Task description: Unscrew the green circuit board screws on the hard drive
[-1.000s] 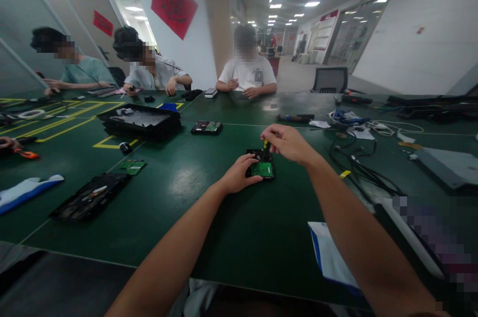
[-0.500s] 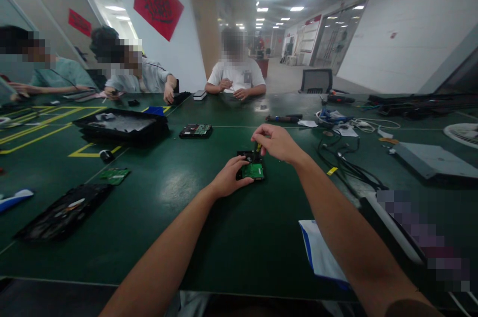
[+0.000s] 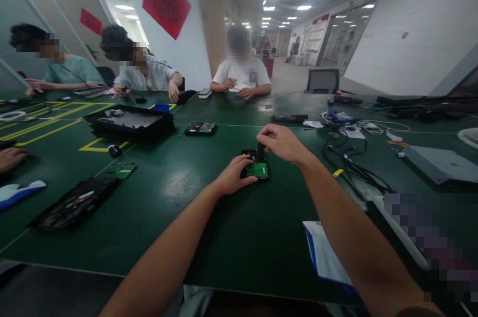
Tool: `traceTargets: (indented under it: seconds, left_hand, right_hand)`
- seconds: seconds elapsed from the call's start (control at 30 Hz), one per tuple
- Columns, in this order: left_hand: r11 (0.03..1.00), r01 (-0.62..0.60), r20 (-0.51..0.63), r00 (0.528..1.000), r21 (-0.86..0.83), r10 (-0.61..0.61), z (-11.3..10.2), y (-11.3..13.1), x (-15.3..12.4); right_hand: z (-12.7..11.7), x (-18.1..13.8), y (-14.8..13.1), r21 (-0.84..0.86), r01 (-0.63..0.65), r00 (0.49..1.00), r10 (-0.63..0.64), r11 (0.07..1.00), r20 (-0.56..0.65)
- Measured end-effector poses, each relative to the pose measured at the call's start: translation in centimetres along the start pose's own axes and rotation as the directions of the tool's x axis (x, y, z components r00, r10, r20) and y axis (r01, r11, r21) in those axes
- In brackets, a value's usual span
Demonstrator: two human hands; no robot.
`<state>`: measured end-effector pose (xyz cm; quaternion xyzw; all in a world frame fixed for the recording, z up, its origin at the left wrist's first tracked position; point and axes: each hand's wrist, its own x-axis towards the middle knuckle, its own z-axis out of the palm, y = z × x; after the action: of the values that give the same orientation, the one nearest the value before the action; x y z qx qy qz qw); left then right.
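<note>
A black hard drive (image 3: 255, 165) with a green circuit board on top lies on the green table (image 3: 209, 217) in front of me. My left hand (image 3: 233, 176) rests on its left edge, fingers curled against it. My right hand (image 3: 281, 142) is closed in a pinch around a small screwdriver (image 3: 259, 148) that stands upright with its tip on the drive's far end.
A second hard drive (image 3: 200, 128) and a black tray (image 3: 129, 122) lie further back on the left. A loose green board (image 3: 121, 170) and a black panel (image 3: 72, 203) are at left. Tangled cables (image 3: 347, 157) lie right. A white-blue sheet (image 3: 326, 257) is near. Three people sit across.
Both hands stay on the drive. The screwdriver's yellow part, visible earlier, is now hidden by my right fingers. The view has shifted slightly.
</note>
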<state>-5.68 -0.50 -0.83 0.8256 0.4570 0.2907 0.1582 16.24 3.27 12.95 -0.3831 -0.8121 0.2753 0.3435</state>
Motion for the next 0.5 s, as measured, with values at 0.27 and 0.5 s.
traceTargets:
  seconds: [0.27,0.5]
  left_hand:
    - [1.0,-0.008,-0.009,1.0,-0.002,0.008,0.03,0.04,0.02]
    - [1.0,-0.007,-0.007,1.0,-0.002,0.007,-0.15,0.31,-0.02]
  right_hand:
    - [0.55,0.15,0.23,0.128,-0.027,0.995,0.015,0.991,0.094]
    - [0.09,-0.19,-0.58,-0.124,0.05,0.998,-0.053,0.991,-0.017]
